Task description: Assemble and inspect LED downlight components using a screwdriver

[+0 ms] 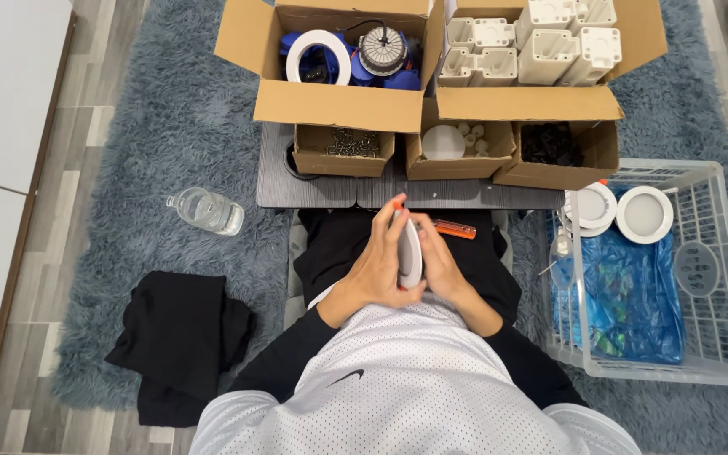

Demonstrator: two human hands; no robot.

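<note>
Head view: the left hand [374, 268] and right hand [441, 263] both clasp a round white lamp [409, 253] edge-on above the lap, so its face is hidden. An orange-handled screwdriver [452, 228] lies half behind them. Five cardboard boxes [339, 105] line the low table [313, 192]; two white lamps [644, 214] sit in the basket [722, 278].

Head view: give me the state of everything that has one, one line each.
Left hand: grip closed on the round white lamp.
Right hand: grip closed on the same lamp.
White lamp: held on edge between both hands.
Orange screwdriver: lying flat, untouched.
Cardboard boxes: flaps open, parts inside.
Water bottle: lying on its side on the rug.
Plastic crate: upright, open, holding two white lamps.
Black cloth: crumpled.
</note>
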